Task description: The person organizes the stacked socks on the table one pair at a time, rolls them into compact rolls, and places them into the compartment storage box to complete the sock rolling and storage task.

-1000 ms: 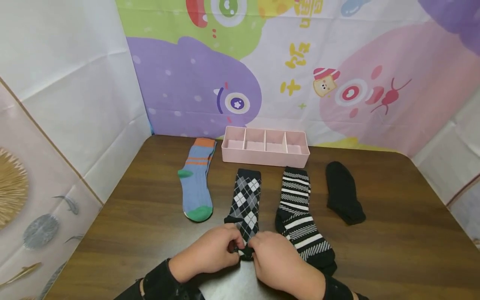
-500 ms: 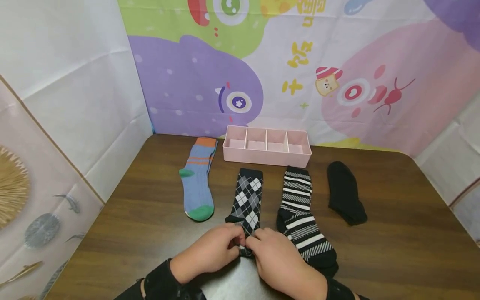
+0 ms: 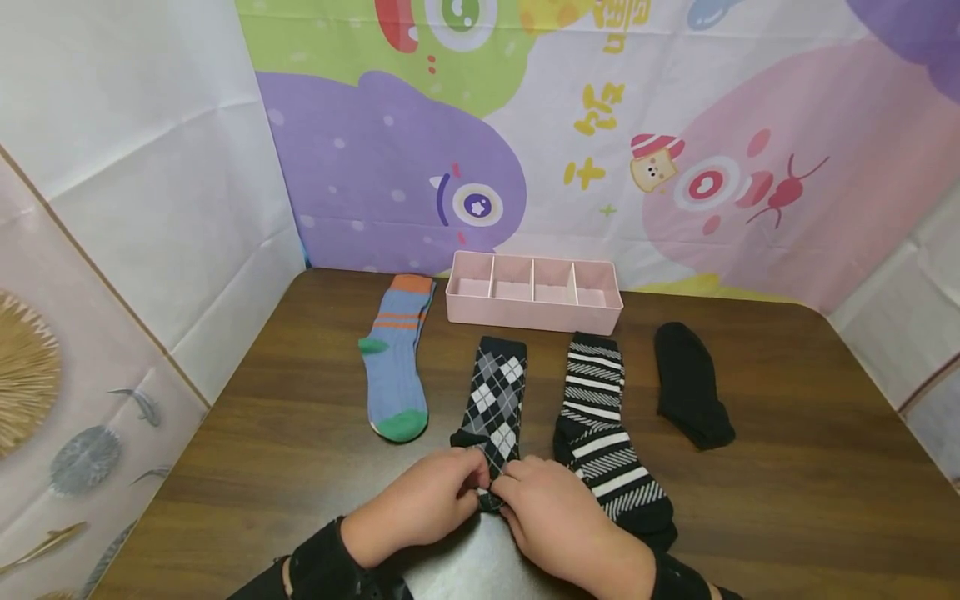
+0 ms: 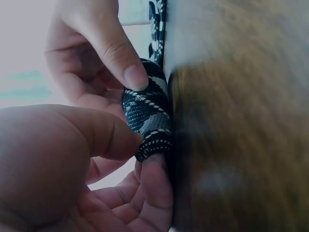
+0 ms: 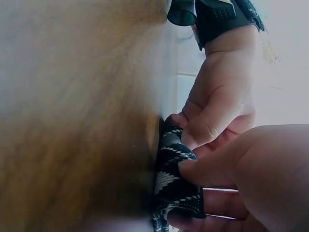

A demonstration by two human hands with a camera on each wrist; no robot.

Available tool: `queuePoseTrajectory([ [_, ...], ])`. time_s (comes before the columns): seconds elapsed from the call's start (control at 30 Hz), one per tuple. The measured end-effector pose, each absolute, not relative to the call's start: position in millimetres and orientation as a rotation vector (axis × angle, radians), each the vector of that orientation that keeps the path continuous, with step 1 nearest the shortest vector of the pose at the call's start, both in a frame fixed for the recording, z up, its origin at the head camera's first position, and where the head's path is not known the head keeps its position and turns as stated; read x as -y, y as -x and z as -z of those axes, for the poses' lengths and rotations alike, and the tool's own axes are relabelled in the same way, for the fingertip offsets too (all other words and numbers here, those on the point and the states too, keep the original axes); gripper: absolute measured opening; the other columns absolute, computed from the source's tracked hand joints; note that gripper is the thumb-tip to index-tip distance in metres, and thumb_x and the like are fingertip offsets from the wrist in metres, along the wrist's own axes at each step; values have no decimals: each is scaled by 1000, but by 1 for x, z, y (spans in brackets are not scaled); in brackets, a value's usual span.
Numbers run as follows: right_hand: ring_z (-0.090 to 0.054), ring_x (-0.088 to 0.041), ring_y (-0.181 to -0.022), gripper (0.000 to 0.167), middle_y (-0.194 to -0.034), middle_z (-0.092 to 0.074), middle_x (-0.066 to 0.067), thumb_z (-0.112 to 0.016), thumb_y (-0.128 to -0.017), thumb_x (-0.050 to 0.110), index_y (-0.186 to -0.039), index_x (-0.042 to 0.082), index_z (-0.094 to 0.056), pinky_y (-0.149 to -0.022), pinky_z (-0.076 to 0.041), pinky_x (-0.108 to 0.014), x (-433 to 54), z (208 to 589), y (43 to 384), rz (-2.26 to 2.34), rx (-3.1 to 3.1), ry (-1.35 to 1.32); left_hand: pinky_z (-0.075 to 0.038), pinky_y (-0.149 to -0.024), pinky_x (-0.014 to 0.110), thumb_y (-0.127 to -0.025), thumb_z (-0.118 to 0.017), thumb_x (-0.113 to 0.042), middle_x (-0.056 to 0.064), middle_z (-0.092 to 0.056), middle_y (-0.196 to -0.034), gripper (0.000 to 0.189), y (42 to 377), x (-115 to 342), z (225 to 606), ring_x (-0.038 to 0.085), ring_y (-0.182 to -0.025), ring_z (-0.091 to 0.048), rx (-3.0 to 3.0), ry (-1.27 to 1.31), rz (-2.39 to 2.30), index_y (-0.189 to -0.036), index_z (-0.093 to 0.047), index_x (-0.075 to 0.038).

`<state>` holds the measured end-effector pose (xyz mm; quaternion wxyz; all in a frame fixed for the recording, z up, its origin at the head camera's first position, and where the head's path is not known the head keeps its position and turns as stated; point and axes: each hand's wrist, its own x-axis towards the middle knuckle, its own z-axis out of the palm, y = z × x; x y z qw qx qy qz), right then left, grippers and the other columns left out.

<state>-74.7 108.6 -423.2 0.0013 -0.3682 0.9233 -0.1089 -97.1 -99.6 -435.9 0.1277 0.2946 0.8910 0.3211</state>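
The left hand pinches 1 end of a small roll in the diamond sock, thumb above and a fingertip below, the gap narrow. The right hand holds the other end, its thumb pressed on the knit and its other fingers behind.

Compared with 1.0 second ago, the fingers sit closer together and the sock's near end lies slightly farther from the person; over the last 0.5 second hardly anything shifts. My reading is that the toe end is being turned in tightly, and that the rolling is at an early stage.

From the hands, the rest of this sock runs flat along the counter to its black cuff, the heel jutting left. The striped sock lies just right; whether the right hand touches it, I cannot tell. The blue sock is to the left, the black sock far right, and the pink box with 4 compartments beyond. These 4 things stay put, laid flat or unrolled.
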Motion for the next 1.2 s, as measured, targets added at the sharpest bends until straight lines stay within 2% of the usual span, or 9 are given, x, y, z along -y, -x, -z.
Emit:
queuePoseTrajectory([
  [0.23,-63,-12,-95,18,-101,-68,4,-70,-96,9,-111,17,-62,-82,-54,-36,-111,432,82,650,-2811,996,-45,-66,26,-86,-70,-3,-4,-50,-90,20,96,101,437,8,-74,-49,-2630,-851,-933,-96,-59,-16],
  [0.47,-59,-7,-87,14,-97,-64,6,-66,-100,9,-107,19,-60,-75,-52,-33,-117,441,93,939,-2691,828,-45,-62,26,-81,-77,-5,1,-47,-97,35,92,101,436,8,-71,-49,-2612,-772,-988,-107,-55,-15],
  [0.6,-59,-9,-88,11,-99,-63,6,-65,-101,10,-106,19,-61,-75,-51,-33,-120,442,97,1035,-2649,743,-45,-62,26,-85,-77,-6,4,-45,-102,35,89,99,438,8,-69,-48,-2677,-735,-1000,-110,-54,-14],
  [0.73,-59,-11,-94,9,-100,-58,7,-65,-101,10,-102,19,-62,-81,-52,-36,-121,443,98,1055,-2664,759,-46,-64,26,-90,-74,-5,1,-48,-99,23,90,98,440,8,-71,-48,-2726,-777,-995,-100,-57,-15],
  [0.83,-57,-9,-91,9,-98,-55,9,-67,-101,11,-100,20,-63,-80,-51,-34,-121,444,98,1052,-2688,771,-47,-66,26,-91,-74,-4,-4,-51,-92,21,91,98,441,7,-73,-49,-2757,-849,-961,-91,-57,-17],
  [1.03,-56,-7,-86,7,-94,-53,11,-69,-99,13,-97,20,-67,-76,-51,-32,-120,443,96,997,-2756,808,-49,-70,28,-94,-73,-5,-7,-58,-88,19,94,99,442,7,-77,-54,-2741,-872,-931,-93,-60,-18],
  [1.2,-56,-8,-92,8,-98,-56,10,-71,-97,11,-102,17,-69,-82,-52,-34,-119,443,95,933,-2815,840,-48,-68,29,-95,-72,-6,-7,-60,-85,15,95,99,441,7,-73,-53,-2729,-842,-921,-95,-62,-17],
])
